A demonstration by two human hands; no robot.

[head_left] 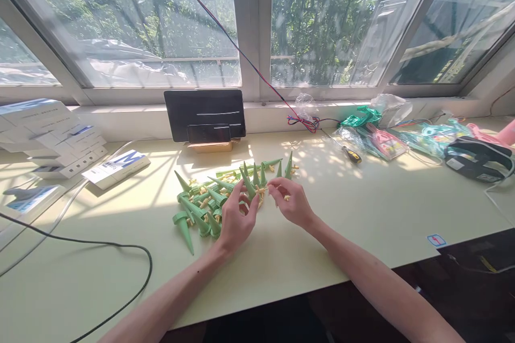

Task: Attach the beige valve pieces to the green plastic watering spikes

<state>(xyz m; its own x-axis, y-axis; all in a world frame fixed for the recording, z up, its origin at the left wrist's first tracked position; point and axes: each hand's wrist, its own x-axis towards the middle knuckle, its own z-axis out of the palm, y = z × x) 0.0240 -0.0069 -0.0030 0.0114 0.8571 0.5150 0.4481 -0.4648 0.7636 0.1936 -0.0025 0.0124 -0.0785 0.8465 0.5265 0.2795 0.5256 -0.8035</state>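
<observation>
My left hand is closed around a green cone-shaped plant watering spike, which points up and away. A small yellow plastic valve sits at the base of that spike. The fingers of my right hand are pinched together at the valve's right side, seemingly on its thin end. Left of and behind my left hand lies a loose pile of green spikes, with yellow pieces scattered among them. Several more spikes stand point-up just beyond my hands.
A black tablet leans on a wooden stand by the window. White boxes are stacked at left, near a dark cable. On the right are a screwdriver, bagged pink and green items and a black case.
</observation>
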